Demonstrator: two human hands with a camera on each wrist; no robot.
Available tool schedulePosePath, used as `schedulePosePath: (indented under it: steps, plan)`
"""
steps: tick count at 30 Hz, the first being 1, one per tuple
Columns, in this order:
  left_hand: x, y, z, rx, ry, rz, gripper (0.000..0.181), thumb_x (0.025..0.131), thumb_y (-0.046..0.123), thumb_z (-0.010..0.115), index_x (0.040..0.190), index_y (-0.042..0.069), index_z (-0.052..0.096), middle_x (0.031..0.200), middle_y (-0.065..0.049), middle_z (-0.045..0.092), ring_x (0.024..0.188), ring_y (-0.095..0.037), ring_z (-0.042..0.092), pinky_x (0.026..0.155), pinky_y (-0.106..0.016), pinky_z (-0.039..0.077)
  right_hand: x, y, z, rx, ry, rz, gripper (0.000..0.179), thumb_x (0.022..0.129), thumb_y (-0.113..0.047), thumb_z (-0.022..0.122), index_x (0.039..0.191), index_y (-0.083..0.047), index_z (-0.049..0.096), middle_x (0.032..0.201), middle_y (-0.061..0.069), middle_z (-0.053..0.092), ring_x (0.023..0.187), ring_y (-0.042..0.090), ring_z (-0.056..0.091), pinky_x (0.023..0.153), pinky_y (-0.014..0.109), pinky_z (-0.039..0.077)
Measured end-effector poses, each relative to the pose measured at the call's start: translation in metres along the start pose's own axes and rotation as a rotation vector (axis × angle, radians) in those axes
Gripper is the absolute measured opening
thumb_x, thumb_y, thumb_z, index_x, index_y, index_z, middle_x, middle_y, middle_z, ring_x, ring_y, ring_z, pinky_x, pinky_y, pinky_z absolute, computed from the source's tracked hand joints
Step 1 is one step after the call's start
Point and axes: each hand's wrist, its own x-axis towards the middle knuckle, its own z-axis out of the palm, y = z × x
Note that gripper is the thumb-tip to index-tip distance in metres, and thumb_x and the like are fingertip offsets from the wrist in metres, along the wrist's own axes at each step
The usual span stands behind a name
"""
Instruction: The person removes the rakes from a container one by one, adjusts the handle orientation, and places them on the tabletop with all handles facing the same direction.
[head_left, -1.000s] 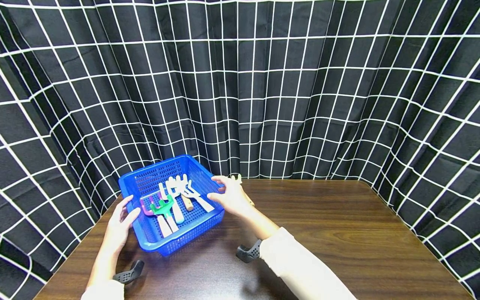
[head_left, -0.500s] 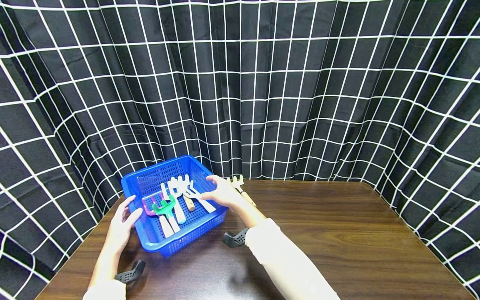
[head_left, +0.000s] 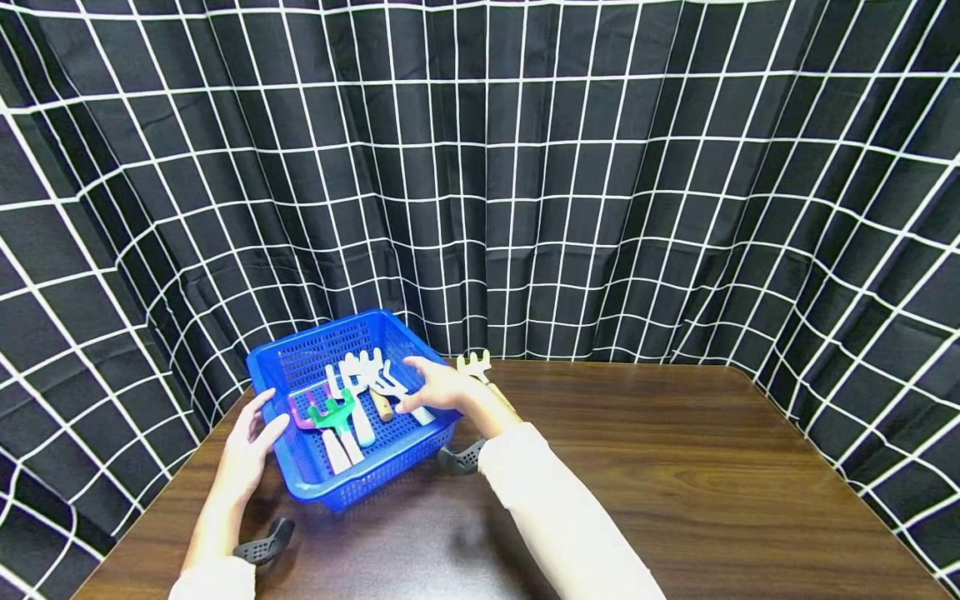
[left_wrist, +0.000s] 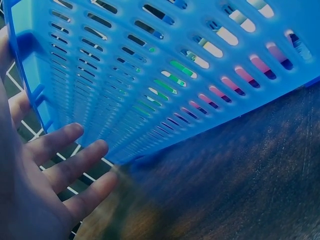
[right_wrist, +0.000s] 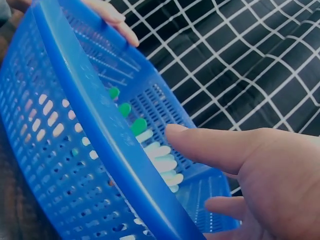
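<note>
A blue plastic basket stands at the left of the table. Inside lie several small hand forks with prongs: a green one, a pink-purple one and white ones. My left hand holds the basket's left rim, thumb on the inner side; three of its fingers spread outside the wall in the left wrist view. Reaching over the right rim, my right hand hovers above a white-handled fork, thumb and forefinger apart and nothing between them.
A pale yellow fork with a wooden handle lies on the brown wooden table, right of the basket and partly behind my right forearm. A black curtain with a white grid surrounds the table at the back and sides.
My right hand has moved left and in over the basket's right rim, uncovering more of the yellow fork. The left hand keeps its place on the basket. The head view has shifted slightly.
</note>
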Motion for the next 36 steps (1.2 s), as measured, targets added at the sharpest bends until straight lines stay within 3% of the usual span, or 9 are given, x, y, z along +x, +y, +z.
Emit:
schedulePosePath:
  steps: [8, 13, 17, 25, 30, 36]
  plan:
    - [-0.001, 0.0, 0.0, 0.003, -0.003, -0.016, 0.056, 0.101, 0.017, 0.052, 0.15, 0.004, 0.028, 0.139, -0.032, 0.04, 0.095, 0.012, 0.048, 0.074, -0.01, 0.043, 0.006, 0.0, 0.001, -0.051, -0.092, 0.035, 0.081, 0.08, -0.018, 0.079, 0.149, -0.011, 0.038, 0.146, 0.02, 0.043, 0.129, 0.033, 0.046, 0.101, 0.041, 0.04]
    - [-0.001, -0.001, -0.001, -0.012, -0.013, -0.016, 0.057, 0.102, 0.02, 0.052, 0.15, 0.004, 0.028, 0.141, -0.033, 0.039, 0.096, 0.011, 0.048, 0.075, -0.01, 0.044, 0.008, 0.001, 0.004, 0.037, -0.135, 0.099, 0.078, 0.081, -0.015, 0.078, 0.148, -0.012, 0.038, 0.147, 0.019, 0.04, 0.124, 0.034, 0.049, 0.094, 0.051, 0.045]
    - [-0.002, -0.001, -0.002, -0.011, -0.007, -0.012, 0.056, 0.102, 0.019, 0.052, 0.15, 0.003, 0.028, 0.139, -0.032, 0.04, 0.096, 0.011, 0.048, 0.075, -0.01, 0.043, 0.012, 0.002, 0.009, 0.043, -0.165, 0.113, 0.076, 0.082, -0.016, 0.077, 0.148, -0.012, 0.038, 0.147, 0.019, 0.041, 0.122, 0.033, 0.05, 0.093, 0.054, 0.045]
    - [-0.003, 0.0, 0.002, -0.024, -0.004, 0.004, 0.055, 0.101, 0.015, 0.052, 0.149, 0.001, 0.029, 0.136, -0.033, 0.042, 0.094, 0.01, 0.05, 0.074, -0.013, 0.045, 0.03, 0.015, 0.021, -0.131, -0.17, 0.136, 0.071, 0.08, -0.023, 0.08, 0.143, -0.016, 0.049, 0.136, 0.012, 0.054, 0.11, 0.023, 0.056, 0.084, 0.039, 0.049]
    - [-0.004, 0.006, 0.003, -0.015, 0.004, -0.003, 0.054, 0.1, 0.017, 0.054, 0.147, 0.001, 0.031, 0.135, -0.033, 0.043, 0.092, 0.01, 0.051, 0.073, -0.013, 0.045, 0.031, 0.014, 0.022, -0.267, -0.217, 0.089, 0.066, 0.08, -0.028, 0.079, 0.14, -0.017, 0.053, 0.136, 0.006, 0.056, 0.119, 0.018, 0.053, 0.093, 0.028, 0.043]
    - [-0.004, 0.007, 0.001, -0.005, 0.002, -0.005, 0.054, 0.1, 0.018, 0.054, 0.148, 0.003, 0.031, 0.137, -0.033, 0.042, 0.093, 0.011, 0.05, 0.074, -0.013, 0.044, 0.025, 0.009, 0.022, -0.355, -0.261, 0.039, 0.061, 0.081, -0.034, 0.078, 0.137, -0.02, 0.057, 0.143, 0.004, 0.05, 0.131, 0.019, 0.043, 0.105, 0.03, 0.033]
